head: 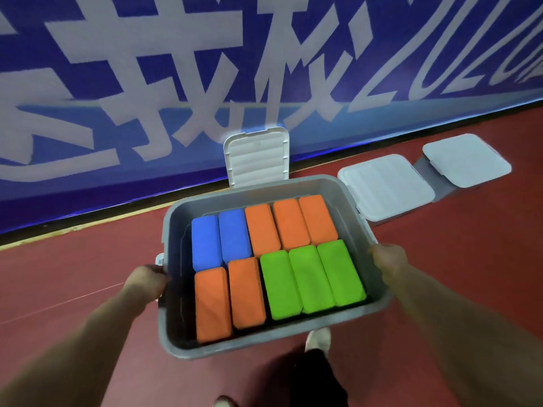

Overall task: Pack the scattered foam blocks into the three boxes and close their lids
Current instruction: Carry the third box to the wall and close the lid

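Grey box point(264, 193), lid point(257, 155) open: left grip point(147, 282) and right grip point(388, 259) clamped on its side rims; blocks point(280, 284) packed between them; two shut boxes point(388, 186) beyond right grip

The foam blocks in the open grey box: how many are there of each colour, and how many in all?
blue blocks: 2
orange blocks: 5
green blocks: 3
Total in the grey box: 10
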